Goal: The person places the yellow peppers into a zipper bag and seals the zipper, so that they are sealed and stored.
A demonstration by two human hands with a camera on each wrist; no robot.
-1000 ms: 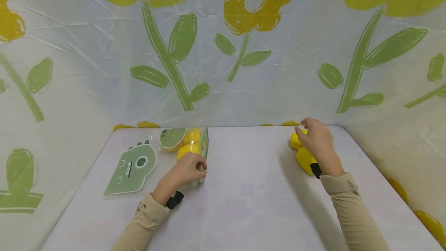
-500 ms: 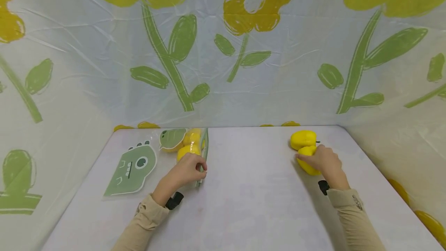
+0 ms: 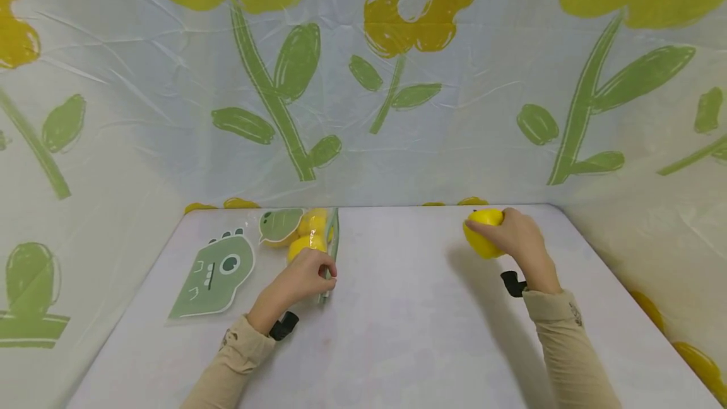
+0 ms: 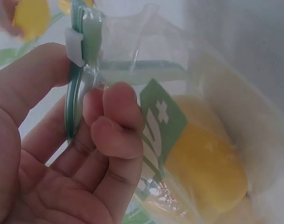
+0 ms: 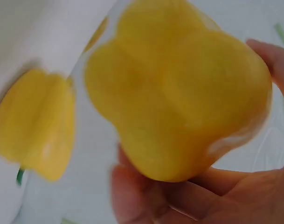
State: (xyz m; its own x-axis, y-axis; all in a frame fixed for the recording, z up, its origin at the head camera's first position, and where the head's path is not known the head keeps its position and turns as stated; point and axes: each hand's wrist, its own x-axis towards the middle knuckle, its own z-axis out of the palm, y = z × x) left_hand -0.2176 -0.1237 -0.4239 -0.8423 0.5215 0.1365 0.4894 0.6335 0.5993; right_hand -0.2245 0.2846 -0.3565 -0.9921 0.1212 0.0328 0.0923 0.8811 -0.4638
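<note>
My right hand (image 3: 519,238) holds a yellow bell pepper (image 3: 481,235) above the right side of the table, thumb on one side and fingers on the other. In the right wrist view, the lobed end of this pepper (image 5: 179,88) faces the camera. A second yellow bell pepper (image 5: 37,123) with a green stem lies beyond it; the hand and held pepper hide it in the head view. My left hand (image 3: 307,276) pinches the green zip edge of a clear bag (image 3: 334,235). A white slider (image 4: 74,46) sits on that zip. Yellow pieces (image 4: 207,163) show inside the bag.
Left of my left hand lies clear plastic with a green dinosaur print (image 3: 218,276); whether it belongs to the same bag, I cannot tell. A smaller green creature print (image 3: 281,226) is near the back. Flower-patterned cloth (image 3: 454,125) walls the white table (image 3: 386,333).
My right hand came down to the nearer bell pepper, took hold of it, and lifted it up and slightly left. My left hand stays at the bag's edge.
</note>
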